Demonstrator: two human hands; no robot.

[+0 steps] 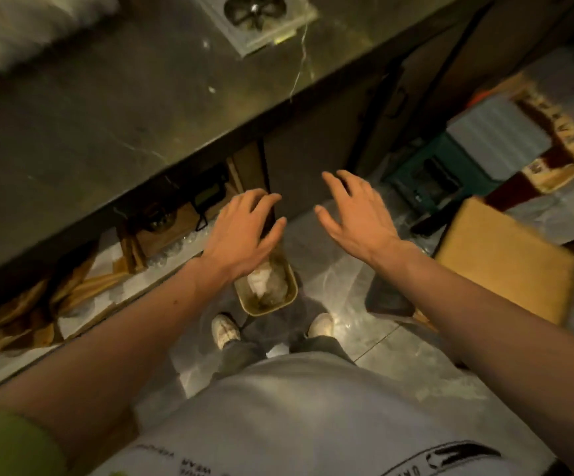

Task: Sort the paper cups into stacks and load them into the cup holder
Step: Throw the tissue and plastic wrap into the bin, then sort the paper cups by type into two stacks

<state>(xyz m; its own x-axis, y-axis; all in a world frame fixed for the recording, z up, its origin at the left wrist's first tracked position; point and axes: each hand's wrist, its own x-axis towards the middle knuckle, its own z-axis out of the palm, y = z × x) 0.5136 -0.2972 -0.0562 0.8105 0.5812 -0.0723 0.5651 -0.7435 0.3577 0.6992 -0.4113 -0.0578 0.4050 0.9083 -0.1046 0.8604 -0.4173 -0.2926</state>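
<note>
I see no paper cups and no cup holder in the head view. My left hand [240,231] hovers with straight, spread fingers below the edge of a dark counter [106,108], above a small bin. My right hand [357,214] is beside it, about a hand's width to the right, fingers also spread and relaxed. Neither hand holds or touches anything. Both forearms reach forward over my grey shirt and my shoes on the floor.
A tan bin [268,290] with crumpled white waste stands on the tiled floor by my feet. Under the counter is an open shelf [161,228] with dark items. A cardboard box [505,259] sits at the right, a green crate [429,180] behind it.
</note>
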